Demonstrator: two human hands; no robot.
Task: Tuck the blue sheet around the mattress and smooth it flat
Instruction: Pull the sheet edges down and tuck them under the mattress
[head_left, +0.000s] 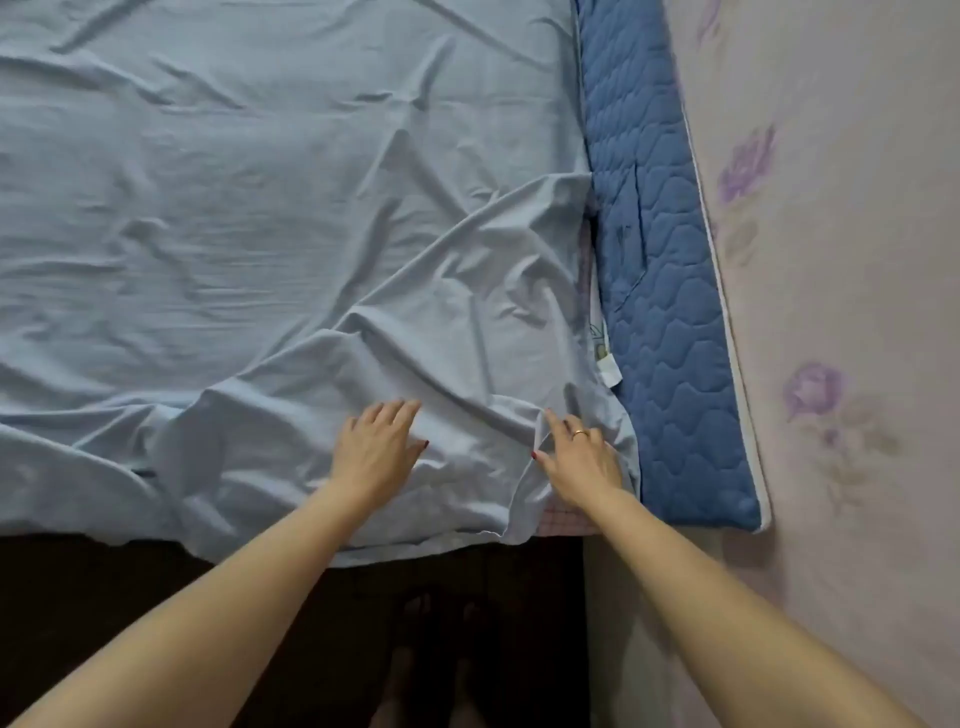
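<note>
Blue sheet (270, 218) lies rumpled over the mattress, soft, light and slippery-looking; its loose corner bunches between the hands. Left hand (378, 448) presses flat with straight fingers; right hand (581, 457) pinches a fold, likely the best hold, beside a quilted pad (670, 291).

You have one blue sheet (249, 218) spread on one bed, one dark blue quilted pad (670, 312) beside it, one white tag (609, 372), two hands, left hand (375, 451) and right hand (582, 457), and one ring (579, 433).
</note>
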